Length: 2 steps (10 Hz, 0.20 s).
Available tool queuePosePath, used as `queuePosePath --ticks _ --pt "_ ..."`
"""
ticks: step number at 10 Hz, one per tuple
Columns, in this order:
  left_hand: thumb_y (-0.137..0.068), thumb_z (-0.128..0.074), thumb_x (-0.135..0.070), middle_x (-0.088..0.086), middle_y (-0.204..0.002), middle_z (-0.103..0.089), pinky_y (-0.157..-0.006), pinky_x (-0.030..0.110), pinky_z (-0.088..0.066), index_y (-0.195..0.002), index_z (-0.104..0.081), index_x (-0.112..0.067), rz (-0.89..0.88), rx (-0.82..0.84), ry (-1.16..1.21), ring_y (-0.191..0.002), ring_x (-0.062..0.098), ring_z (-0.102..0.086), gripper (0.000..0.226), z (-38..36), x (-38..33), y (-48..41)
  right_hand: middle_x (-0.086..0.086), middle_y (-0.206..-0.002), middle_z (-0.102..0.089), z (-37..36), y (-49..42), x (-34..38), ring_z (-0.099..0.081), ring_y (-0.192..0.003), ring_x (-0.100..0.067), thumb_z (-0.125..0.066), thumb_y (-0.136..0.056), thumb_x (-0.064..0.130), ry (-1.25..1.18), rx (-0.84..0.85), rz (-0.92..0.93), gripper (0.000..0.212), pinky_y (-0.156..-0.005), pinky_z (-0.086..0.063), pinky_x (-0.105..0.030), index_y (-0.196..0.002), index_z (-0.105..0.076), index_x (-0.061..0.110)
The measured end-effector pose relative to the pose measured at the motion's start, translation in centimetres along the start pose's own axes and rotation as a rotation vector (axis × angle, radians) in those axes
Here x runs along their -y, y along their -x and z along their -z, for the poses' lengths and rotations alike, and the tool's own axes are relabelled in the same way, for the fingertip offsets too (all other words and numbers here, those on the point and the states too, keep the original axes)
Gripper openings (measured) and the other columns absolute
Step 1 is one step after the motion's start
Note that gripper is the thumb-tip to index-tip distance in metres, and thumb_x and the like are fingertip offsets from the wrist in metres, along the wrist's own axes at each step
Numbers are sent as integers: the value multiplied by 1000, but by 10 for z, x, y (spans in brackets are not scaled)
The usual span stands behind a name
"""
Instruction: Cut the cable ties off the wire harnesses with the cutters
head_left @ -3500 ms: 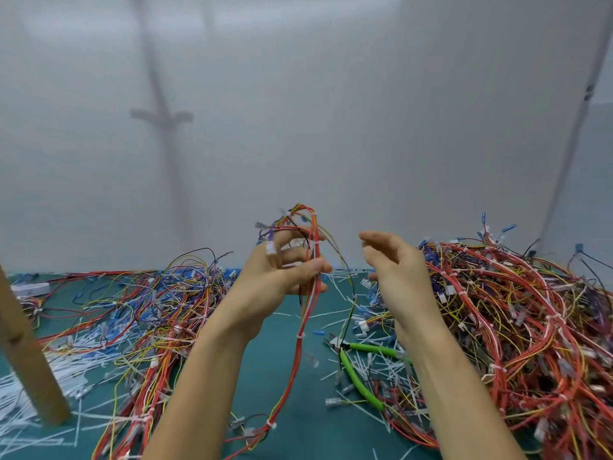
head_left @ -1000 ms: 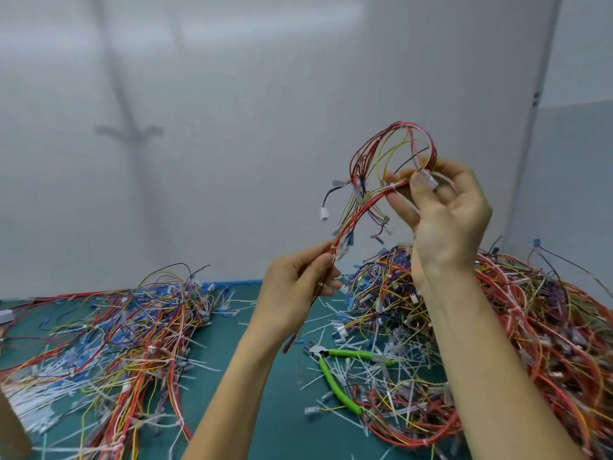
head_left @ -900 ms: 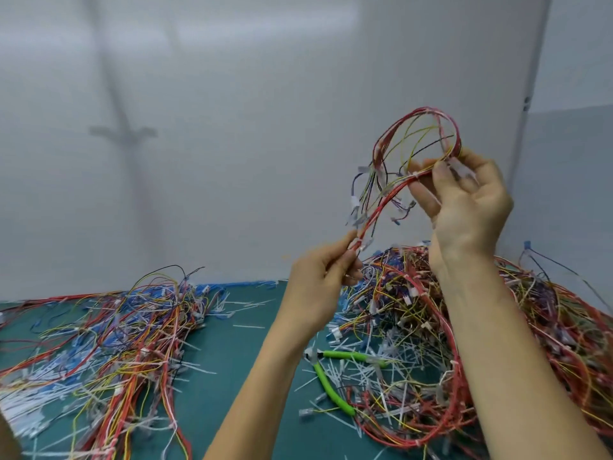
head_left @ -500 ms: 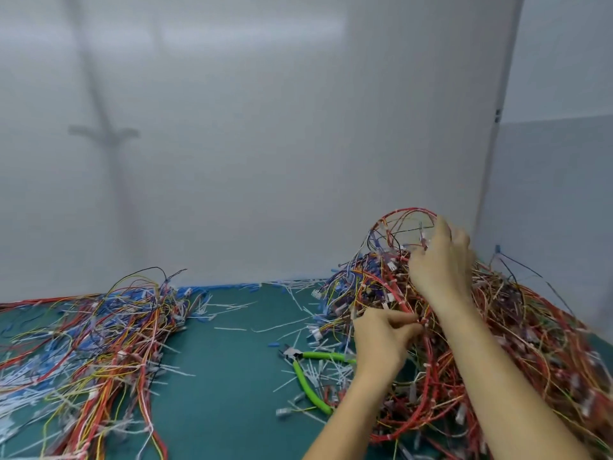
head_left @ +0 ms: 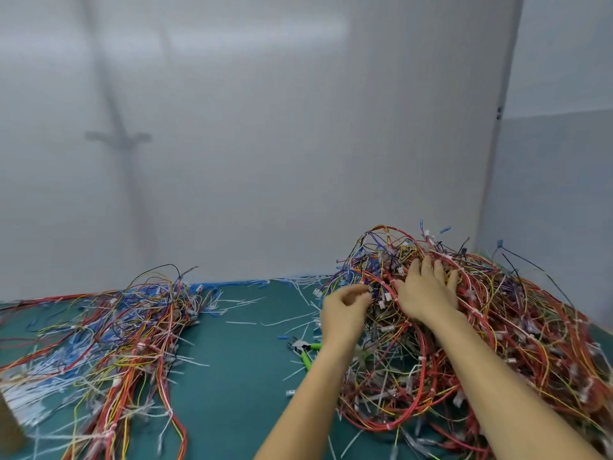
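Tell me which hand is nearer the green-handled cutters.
Left. The left hand is at the left edge of the wire pile, just beyond the cutters; the right hand rests farther right, on top of the pile.

Small workshop bench or assembly workstation. A green table [head_left: 232, 376] is closed in by plain white panels [head_left: 298, 127] on the far side and on the right. A tall tangle of wire harnesses [head_left: 517, 327], mostly red with yellow and blue strands, fills the right of the table. A flatter heap [head_left: 116, 327] of the same wiring spreads across the left. Snipped white cable ties [head_left: 242, 322] litter the green surface between them. Green-handled cutters [head_left: 303, 351] lie just beside the right tangle.
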<state>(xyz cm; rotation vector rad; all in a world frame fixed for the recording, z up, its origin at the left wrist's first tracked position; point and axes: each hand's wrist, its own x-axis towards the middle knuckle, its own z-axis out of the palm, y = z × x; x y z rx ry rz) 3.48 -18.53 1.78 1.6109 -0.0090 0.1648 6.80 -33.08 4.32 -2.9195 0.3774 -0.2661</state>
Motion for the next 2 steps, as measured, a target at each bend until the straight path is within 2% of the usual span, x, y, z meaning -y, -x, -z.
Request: queuePosePath --ticks 1,2 --pt "-90 -64 -18 1 -97 -70 -56 19 -48 -105 -68 -18 115 -103 223 -71 13 -60 15 15 -12 -2 -16 -165 -4 13 21 10 2 -152 -34 -26 -106 35 -101 -90 31 62 -120 1 -56 -156 -7 3" --pt "-92 -57 -13 0 -93 -66 -55 21 -41 -91 -63 -11 199 -258 580 -71 13 -55 7 54 -29 -1 -13 -150 -43 27 54 8 -37 -140 -28 -34 -105 33 -332 -165 134 53 -116 -26 -48 -152 -30 8"
